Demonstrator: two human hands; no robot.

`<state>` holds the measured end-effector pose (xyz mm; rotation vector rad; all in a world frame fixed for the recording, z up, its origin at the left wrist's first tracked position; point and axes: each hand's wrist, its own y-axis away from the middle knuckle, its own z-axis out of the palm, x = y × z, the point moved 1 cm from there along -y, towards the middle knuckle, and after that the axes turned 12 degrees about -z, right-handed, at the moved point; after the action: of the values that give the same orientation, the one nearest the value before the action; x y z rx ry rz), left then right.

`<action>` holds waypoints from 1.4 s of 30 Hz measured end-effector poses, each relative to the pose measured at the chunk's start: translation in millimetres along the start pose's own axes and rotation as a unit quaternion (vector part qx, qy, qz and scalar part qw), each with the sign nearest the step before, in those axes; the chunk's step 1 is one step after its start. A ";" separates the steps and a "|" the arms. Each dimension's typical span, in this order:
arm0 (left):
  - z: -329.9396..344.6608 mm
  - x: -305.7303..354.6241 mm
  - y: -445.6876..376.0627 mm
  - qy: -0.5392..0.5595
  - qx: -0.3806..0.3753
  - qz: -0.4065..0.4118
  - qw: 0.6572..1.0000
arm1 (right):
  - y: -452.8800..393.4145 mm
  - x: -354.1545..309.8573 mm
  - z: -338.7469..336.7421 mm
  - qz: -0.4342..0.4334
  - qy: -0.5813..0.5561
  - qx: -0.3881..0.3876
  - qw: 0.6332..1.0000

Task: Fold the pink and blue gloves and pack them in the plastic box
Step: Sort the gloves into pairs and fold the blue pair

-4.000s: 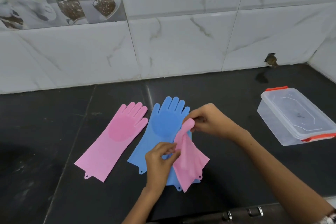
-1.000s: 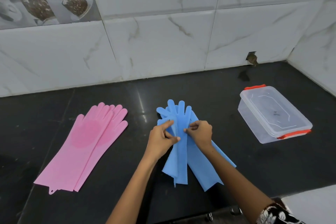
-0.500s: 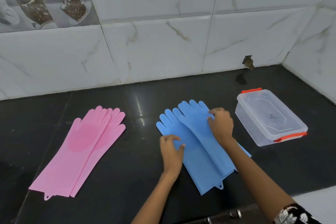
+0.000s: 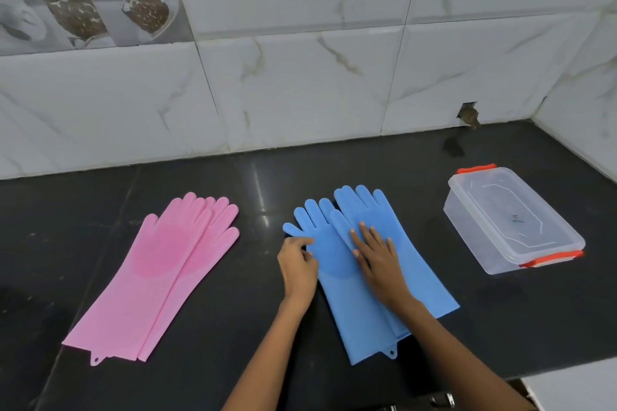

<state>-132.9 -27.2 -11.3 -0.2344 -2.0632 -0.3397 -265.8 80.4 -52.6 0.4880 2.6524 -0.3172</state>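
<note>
Gloves come first: your blue gloves (image 4: pixel 367 264) lie stacked one over the other in the middle of the black tabletop (image 4: pixel 233 360), fingers toward the wall, cuffs toward you. The pink gloves (image 4: pixel 160 274) sit paired and flat well to the left, touched by neither hand. The plastic box (image 4: pixel 514 220) stands to the right, apart from the blue pair, its lid seemingly on and its orange clips in place. Your right hand (image 4: pixel 379 259) lies flat, fingers straight, pressing the upper blue glove's palm. Your left hand (image 4: pixel 297 264) sits at the pair's left edge by the thumb, fingers bent; whether it pinches the rubber you cannot tell. You appear to be aligning the blue pair before folding. Next you likely need to bring the cuffs over toward the fingers, and the box needs opening.
</note>
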 end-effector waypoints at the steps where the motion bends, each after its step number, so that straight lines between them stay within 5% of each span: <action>1: -8.4 -3.3 -4.5 -0.004 0.008 0.009 1.000 | -1.8 -11.4 7.2 0.013 -0.014 0.006 1.000; 9: -61.3 -32.8 -40.0 -0.094 0.017 0.018 0.995 | -25.8 -87.5 39.6 0.063 -0.099 0.062 0.991; 15: -22.9 -40.1 -17.3 -0.262 -0.064 0.150 0.951 | -26.2 -39.3 -7.7 0.181 0.047 0.150 0.971; 28: -2.3 -60.2 -14.1 -0.374 -0.042 0.170 0.911 | -10.8 10.4 -28.4 0.248 -0.040 0.237 0.938; 32: -2.4 -60.2 -13.1 -0.373 -0.046 0.167 0.912 | -4.4 10.5 -28.9 0.232 0.042 0.213 0.948; 37: -5.5 -64.9 -10.9 -0.366 -0.041 0.168 0.914 | -2.2 -11.2 -3.9 0.082 0.084 0.086 0.989; 42: -7.7 -67.7 -9.8 -0.366 -0.030 0.162 0.916 | -8.1 1.2 6.8 0.044 0.135 -0.021 0.990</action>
<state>-96.4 -40.8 -68.1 -0.8351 -2.6861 -0.1082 -267.5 71.4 -57.9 0.6744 2.8796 -0.1792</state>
